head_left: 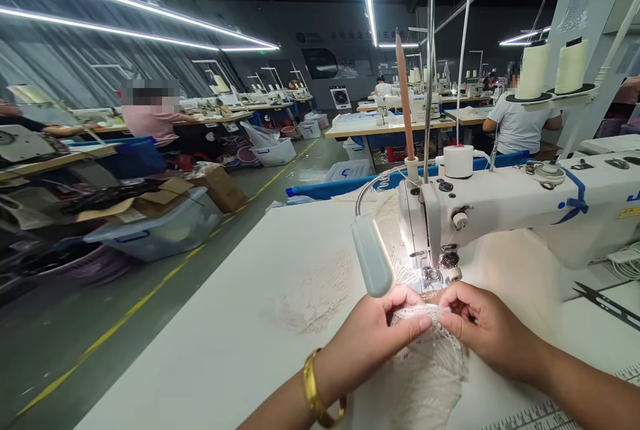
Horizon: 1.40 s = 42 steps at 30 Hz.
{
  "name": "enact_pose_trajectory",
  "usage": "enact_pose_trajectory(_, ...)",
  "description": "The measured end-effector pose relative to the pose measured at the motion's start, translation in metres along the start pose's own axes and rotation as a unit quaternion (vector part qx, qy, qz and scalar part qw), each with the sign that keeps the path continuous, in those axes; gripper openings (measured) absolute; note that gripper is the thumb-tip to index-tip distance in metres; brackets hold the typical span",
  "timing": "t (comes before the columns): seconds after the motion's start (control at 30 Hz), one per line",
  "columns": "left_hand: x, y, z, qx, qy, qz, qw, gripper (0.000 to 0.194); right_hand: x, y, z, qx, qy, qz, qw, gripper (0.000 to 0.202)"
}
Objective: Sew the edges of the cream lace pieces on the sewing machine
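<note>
Just in front of the sewing machine's presser foot (pixel 431 277), both my hands pinch the top edge of a piece of white lace (pixel 430 370). My left hand (pixel 380 327) grips it between thumb and fingers; a gold bangle (pixel 313 387) circles that wrist. On the other side, my right hand (pixel 483 323) pinches the same edge with thumb and forefinger, close to the left thumb. The lace hangs down over the tabletop toward me. More pale lace (pixel 320 293) lies flat left of the white sewing machine (pixel 500 200). A lamp head (pixel 373 257) lights the needle area.
Black thread snips (pixel 607 307) lie right of my right hand, and a clear ruler (pixel 537 413) lies at the front edge. Thread cones (pixel 533 70) stand above the machine. Left of the table runs an aisle with a yellow line (pixel 150 293) and plastic bins (pixel 160 230). Other people sit at machines beyond.
</note>
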<state>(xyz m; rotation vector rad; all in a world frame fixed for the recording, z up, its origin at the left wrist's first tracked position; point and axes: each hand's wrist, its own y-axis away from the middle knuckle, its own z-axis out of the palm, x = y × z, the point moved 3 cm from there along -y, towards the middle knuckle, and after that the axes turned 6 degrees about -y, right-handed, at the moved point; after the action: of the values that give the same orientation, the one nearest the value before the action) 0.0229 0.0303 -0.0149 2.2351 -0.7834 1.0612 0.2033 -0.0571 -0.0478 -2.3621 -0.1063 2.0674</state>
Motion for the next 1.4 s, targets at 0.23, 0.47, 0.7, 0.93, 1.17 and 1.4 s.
enact_pose_trajectory(0.23,0.006,0.002,-0.005,0.026,-0.001,0.029,0.999,0.037,0.001,0.001,0.000,-0.002,0.003,-0.007,1.000,0.017)
enact_pose_trajectory(0.47,0.005,0.000,-0.002,0.049,0.003,0.015,0.999,0.032,0.001,0.001,0.000,0.009,0.019,-0.011,1.000,0.026)
enact_pose_trajectory(0.7,0.014,0.014,-0.004,0.007,0.030,0.025,0.999,0.038,-0.013,0.012,0.001,0.010,0.041,-0.037,0.998,0.026)
enact_pose_trajectory(0.93,0.035,0.028,-0.036,-0.095,-0.081,0.058,0.990,0.035,-0.031,0.029,0.030,-0.041,0.064,-0.023,0.997,0.023)
enact_pose_trajectory(1.17,-0.004,-0.056,-0.008,-0.055,-0.189,0.049,0.979,0.022,-0.005,-0.001,0.020,0.036,0.328,-0.071,0.941,0.034)
enact_pose_trajectory(1.4,-0.014,-0.073,-0.005,-0.058,-0.201,0.036,0.977,0.028,-0.005,0.000,-0.005,-0.026,0.354,-0.165,0.920,0.016)
